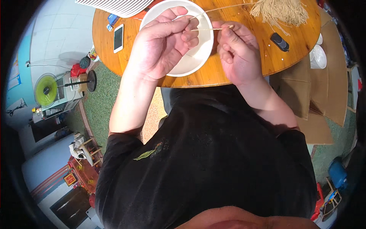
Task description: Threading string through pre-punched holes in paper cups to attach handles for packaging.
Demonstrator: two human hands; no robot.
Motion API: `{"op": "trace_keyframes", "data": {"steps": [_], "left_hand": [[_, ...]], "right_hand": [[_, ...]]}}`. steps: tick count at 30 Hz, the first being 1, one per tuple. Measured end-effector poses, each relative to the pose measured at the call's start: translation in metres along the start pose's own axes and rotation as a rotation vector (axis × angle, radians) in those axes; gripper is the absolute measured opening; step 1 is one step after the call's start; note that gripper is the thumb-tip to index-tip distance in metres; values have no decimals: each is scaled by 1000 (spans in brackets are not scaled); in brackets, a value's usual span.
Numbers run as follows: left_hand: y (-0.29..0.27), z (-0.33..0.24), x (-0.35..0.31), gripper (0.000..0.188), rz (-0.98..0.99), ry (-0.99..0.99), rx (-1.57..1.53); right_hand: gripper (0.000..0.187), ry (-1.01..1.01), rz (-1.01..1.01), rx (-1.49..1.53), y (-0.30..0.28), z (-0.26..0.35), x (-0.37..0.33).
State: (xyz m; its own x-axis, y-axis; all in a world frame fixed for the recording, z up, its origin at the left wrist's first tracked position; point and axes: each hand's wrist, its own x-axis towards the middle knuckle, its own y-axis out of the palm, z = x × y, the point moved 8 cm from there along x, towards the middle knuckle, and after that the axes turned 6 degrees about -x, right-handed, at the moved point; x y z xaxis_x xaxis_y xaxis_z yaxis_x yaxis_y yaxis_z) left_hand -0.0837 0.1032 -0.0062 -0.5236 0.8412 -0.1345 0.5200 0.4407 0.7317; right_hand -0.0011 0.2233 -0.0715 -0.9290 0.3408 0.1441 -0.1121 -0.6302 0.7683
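Observation:
A thin tan cord [206,29] runs between my two hands above a white bowl [206,45]. My left hand [164,42] pinches it between thumb and fingers over the bowl. At the bowl's right side, my right hand [239,47] grips the cord's looped end at thumb and fingertip. From the left fingers another stretch of cord slants up to the right, toward a bundle of tan cords [280,13] lying at the table's far right. What sits inside the bowl is mostly hidden by my left hand.
On the round wooden table [183,81] lie a white phone [118,38] at left and a dark key fob [280,42] at right. White ribbed trays [118,7] are at the far left. Cardboard boxes [295,91] stand right of the table; a green fan [46,90] is at left.

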Motion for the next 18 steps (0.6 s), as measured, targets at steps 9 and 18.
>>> {"op": "trace_keyframes", "data": {"steps": [9,18], "left_hand": [[6,-5,11,19,144,85,-51],[27,-29,12,28,-46,454,538]], "right_hand": [[14,-58,9,-78,7,17,7],[15,109,12,-646,0,39,26]]}}
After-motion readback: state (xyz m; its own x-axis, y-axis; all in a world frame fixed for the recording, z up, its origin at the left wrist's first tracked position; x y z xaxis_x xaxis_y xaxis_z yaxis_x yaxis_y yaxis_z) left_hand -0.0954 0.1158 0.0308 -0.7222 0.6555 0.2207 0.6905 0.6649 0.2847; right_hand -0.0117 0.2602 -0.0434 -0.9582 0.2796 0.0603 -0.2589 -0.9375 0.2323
